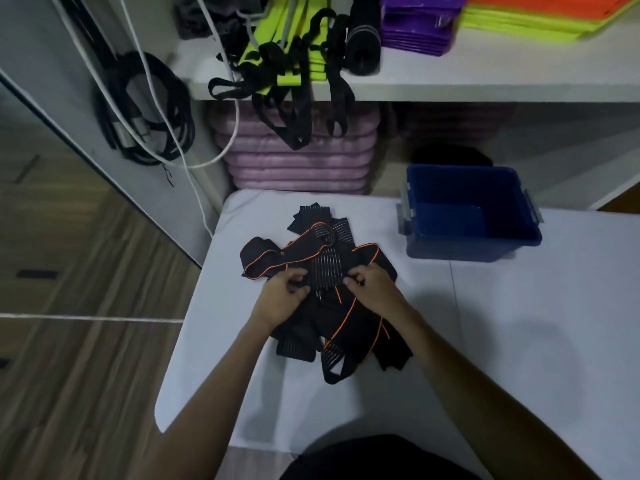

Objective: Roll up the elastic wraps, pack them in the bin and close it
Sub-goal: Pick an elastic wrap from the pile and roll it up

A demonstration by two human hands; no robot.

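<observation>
both hands pinching one wrap at the middle of the tangle

the white table [519, 341] under your arms is the largest thing here, and a seam in its top runs down just right of your right forearm. above and beyond your hands a white shelf [450, 81] carries neon green and black straps [294, 64] that hang over its edge, with purple pieces [415, 26] and a green and orange stack [540, 12] further right. below that shelf, straight ahead of your hands, sits a stack of lilac cushions [298, 161]. up and left of your left hand, black cables [149, 109] and a white cord [221, 147] hang against the wall.

the blue bin [471, 216] stands open up and to the right of your right hand, well apart from it, grey latches on both sides. it looks empty; no lid is visible.

the elastic wraps [325, 296] lie as one loose black heap with orange edging, spread from beyond your fingers back under both wrists, none rolled. strands cross over each other around your fingers.

your left hand [282, 299] is curled, thumb and fingertips closed on the left edge of a ribbed black wrap [327, 271]. your right hand [370, 287] is curled the same way, pinched on that wrap's right edge. the piece is stretched flat between them.
</observation>
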